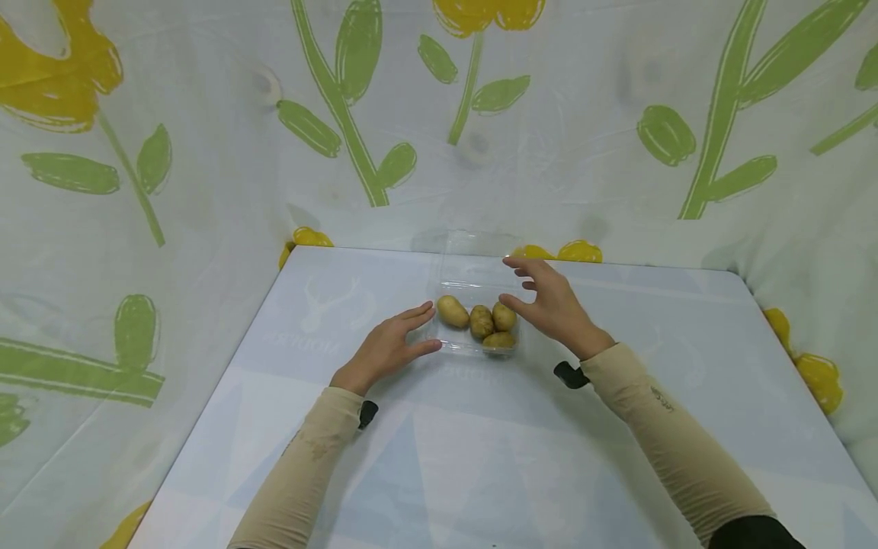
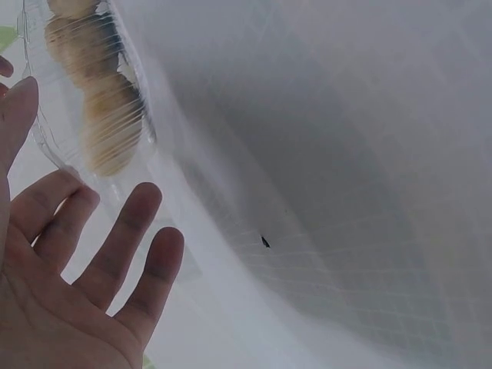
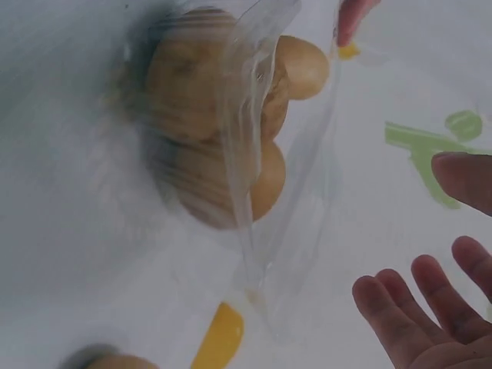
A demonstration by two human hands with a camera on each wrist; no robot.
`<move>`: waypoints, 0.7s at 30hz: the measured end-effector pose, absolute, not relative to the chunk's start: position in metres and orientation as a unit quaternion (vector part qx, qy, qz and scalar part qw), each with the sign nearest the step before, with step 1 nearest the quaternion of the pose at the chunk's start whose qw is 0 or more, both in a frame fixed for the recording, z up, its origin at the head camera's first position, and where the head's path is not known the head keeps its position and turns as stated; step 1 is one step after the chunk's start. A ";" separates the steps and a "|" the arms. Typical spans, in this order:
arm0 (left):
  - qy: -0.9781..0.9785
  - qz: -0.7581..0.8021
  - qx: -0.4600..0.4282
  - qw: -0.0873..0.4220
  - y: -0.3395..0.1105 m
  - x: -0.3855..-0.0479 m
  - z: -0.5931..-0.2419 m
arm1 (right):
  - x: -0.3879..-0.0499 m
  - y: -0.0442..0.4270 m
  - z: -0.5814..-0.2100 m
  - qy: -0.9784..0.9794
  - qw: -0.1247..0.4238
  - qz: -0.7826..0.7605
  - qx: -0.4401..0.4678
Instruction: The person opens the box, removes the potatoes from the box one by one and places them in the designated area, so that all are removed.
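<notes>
A clear plastic clamshell box (image 1: 458, 347) sits near the table's far edge, its transparent lid (image 1: 473, 263) raised at the back. Several yellow-brown potatoes (image 1: 453, 311) lie inside; the left wrist view shows potatoes (image 2: 111, 127) through the ribbed wall. My left hand (image 1: 391, 347) is at the box's left side with fingers extended, and in its wrist view the fingertips (image 2: 92, 192) reach the box's edge. At the right side is my right hand (image 1: 559, 309), fingers spread and relaxed, holding nothing. In the right wrist view that hand (image 3: 438, 323) appears apart from the box.
The pale table (image 1: 466, 457) has a faint printed pattern and ends just behind the box. A white curtain (image 1: 576, 168) with green and yellow flower prints hangs around the back and sides.
</notes>
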State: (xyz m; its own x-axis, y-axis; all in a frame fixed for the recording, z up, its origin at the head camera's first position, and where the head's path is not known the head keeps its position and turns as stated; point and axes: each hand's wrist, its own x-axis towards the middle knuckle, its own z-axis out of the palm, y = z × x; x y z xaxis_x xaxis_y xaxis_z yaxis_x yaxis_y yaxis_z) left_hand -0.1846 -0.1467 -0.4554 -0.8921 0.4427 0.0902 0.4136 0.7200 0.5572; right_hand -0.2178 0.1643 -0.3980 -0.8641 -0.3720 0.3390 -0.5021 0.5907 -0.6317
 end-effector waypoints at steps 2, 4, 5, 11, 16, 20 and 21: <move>0.928 0.294 0.229 0.025 -0.147 -0.184 -0.455 | -0.219 0.158 -0.398 -0.885 0.074 0.386 0.249; 0.928 0.293 0.228 0.024 -0.147 -0.184 -0.455 | -0.220 0.151 -0.397 -0.884 0.061 0.391 0.247; 0.929 0.293 0.226 0.024 -0.147 -0.184 -0.454 | -0.220 0.147 -0.397 -0.885 0.054 0.393 0.245; 0.929 0.296 0.220 0.019 -0.146 -0.184 -0.453 | -0.226 0.127 -0.401 -0.886 0.013 0.399 0.236; 0.926 0.302 0.225 0.014 -0.147 -0.185 -0.454 | -0.231 0.114 -0.409 -0.885 -0.001 0.393 0.249; 0.924 0.304 0.232 0.006 -0.147 -0.185 -0.456 | -0.234 0.105 -0.415 -0.886 -0.012 0.382 0.261; 0.924 0.304 0.233 0.004 -0.148 -0.185 -0.456 | -0.235 0.103 -0.417 -0.888 -0.015 0.379 0.261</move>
